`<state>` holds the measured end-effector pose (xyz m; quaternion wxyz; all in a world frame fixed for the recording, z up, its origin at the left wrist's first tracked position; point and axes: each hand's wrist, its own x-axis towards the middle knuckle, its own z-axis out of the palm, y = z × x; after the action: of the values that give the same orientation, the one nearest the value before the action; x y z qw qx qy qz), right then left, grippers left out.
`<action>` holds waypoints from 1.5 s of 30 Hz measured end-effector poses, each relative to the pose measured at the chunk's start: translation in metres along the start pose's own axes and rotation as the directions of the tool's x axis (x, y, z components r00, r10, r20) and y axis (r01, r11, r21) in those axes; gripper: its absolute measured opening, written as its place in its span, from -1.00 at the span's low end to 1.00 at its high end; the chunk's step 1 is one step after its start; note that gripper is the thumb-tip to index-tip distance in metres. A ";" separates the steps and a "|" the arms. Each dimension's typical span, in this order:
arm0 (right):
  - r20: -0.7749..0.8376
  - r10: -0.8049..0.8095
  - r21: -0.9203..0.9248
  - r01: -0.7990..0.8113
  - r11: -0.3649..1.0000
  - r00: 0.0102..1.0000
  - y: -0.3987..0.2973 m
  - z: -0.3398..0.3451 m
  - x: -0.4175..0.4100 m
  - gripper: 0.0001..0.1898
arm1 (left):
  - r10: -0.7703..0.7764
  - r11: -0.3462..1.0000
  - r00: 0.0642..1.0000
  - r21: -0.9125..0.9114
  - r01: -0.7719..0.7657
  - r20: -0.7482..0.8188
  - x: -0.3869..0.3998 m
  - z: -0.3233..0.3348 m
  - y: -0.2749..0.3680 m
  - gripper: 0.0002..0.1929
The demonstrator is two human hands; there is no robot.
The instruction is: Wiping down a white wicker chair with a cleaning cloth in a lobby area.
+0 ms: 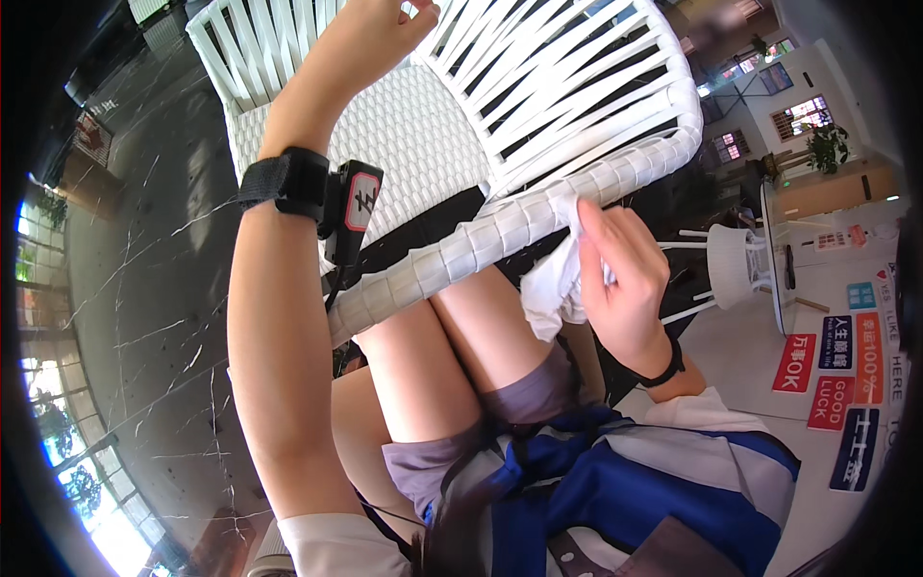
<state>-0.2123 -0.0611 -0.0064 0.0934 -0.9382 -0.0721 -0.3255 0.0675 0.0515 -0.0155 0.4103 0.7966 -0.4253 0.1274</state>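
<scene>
A white woven chair [425, 144] fills the space before me, with its strap-wrapped rail [490, 234] crossing above my thighs. My right hand [626, 278] pinches a crumpled white cloth or tissue [551, 292]. Part of this cloth touches the rail, and the rest hangs below the fingers. Higher up, my left hand [371, 47] hovers in front of the chair's woven seat and slats [548, 72]. The top edge of the picture cuts off some of its fingers, so whether it grips anything cannot be told. A small black device [355, 209] is strapped to my left wrist.
Dark veined stone flooring [166, 274] spreads on the left. To the right, a white stool or chair [732, 267] stands beside a table [773, 252]. Several colourful signs with writing [829, 404] are farther right. A potted plant [827, 148] shows in the background.
</scene>
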 end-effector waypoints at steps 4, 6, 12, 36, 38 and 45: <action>-0.016 0.013 0.111 -0.011 0.994 1.000 -0.014 0.011 -0.002 -0.61 | -0.172 0.975 0.981 -0.123 0.182 0.091 -0.001 -0.011 0.015 -0.75; -0.010 0.004 0.123 -0.002 0.992 1.000 -0.014 0.011 -0.002 -0.62 | -0.178 0.976 0.982 -0.114 0.184 0.064 -0.002 -0.014 0.020 -0.75; -0.134 0.123 0.059 -0.116 0.991 0.983 -0.007 0.007 -0.007 -0.65 | -0.173 0.978 0.983 -0.105 0.179 0.066 0.000 -0.010 0.012 -0.80; -0.133 0.035 0.074 -0.025 0.997 0.990 -0.013 0.016 -0.008 -0.64 | -0.061 0.998 0.998 -0.034 0.062 0.013 0.001 0.003 -0.015 -0.71; -0.133 0.036 0.074 -0.026 0.997 0.991 -0.012 0.016 -0.008 -0.63 | -0.062 0.997 0.997 -0.045 0.064 0.038 0.001 0.001 -0.015 -0.72; -0.100 0.034 0.087 -0.025 0.996 0.994 -0.013 0.017 -0.010 -0.64 | -0.072 0.995 0.996 -0.063 0.075 0.045 0.001 0.001 -0.013 -0.72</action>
<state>-0.2126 -0.0452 -0.0236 0.1417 -0.9166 -0.0671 -0.3678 0.0780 0.0541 -0.0228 0.4310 0.8006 -0.4083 0.0812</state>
